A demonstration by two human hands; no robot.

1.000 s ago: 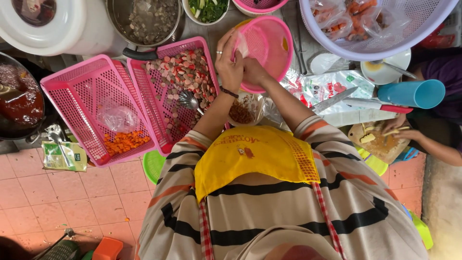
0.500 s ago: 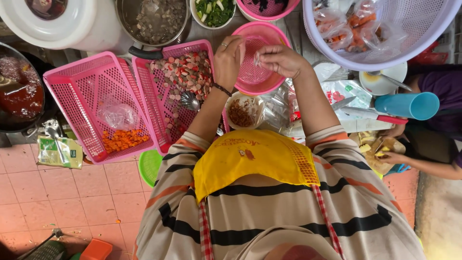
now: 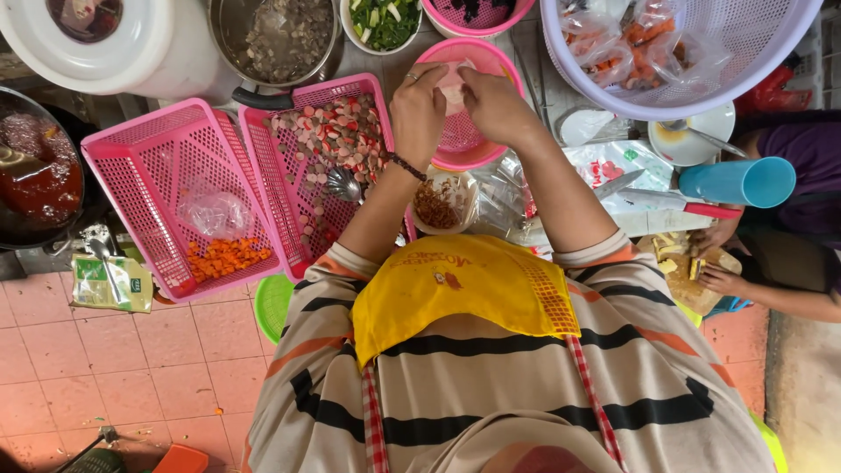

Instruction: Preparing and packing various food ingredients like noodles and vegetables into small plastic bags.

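My left hand point(image 3: 419, 109) and my right hand point(image 3: 498, 107) meet over a round pink basket point(image 3: 517, 81). Together they pinch a small pale pink bag point(image 3: 454, 83), held just above the basket's inside. A beaded band circles my left wrist. Below my left forearm sits a small bowl of red flakes point(image 3: 438, 206). What the bag contains is hidden by my fingers.
Left of my hands, one pink rectangular basket point(image 3: 377, 105) holds sliced sausage and a spoon point(image 3: 343, 184); another point(image 3: 131, 166) holds diced carrot. A metal pot point(image 3: 280, 35), a large lilac basket point(image 3: 771, 61), a blue cup point(image 3: 740, 182) and another person's hands point(image 3: 714, 258) at a cutting board surround them.
My hands went from together at the basket's left rim, to spread across it, to together again over its middle with the pale bag between them.
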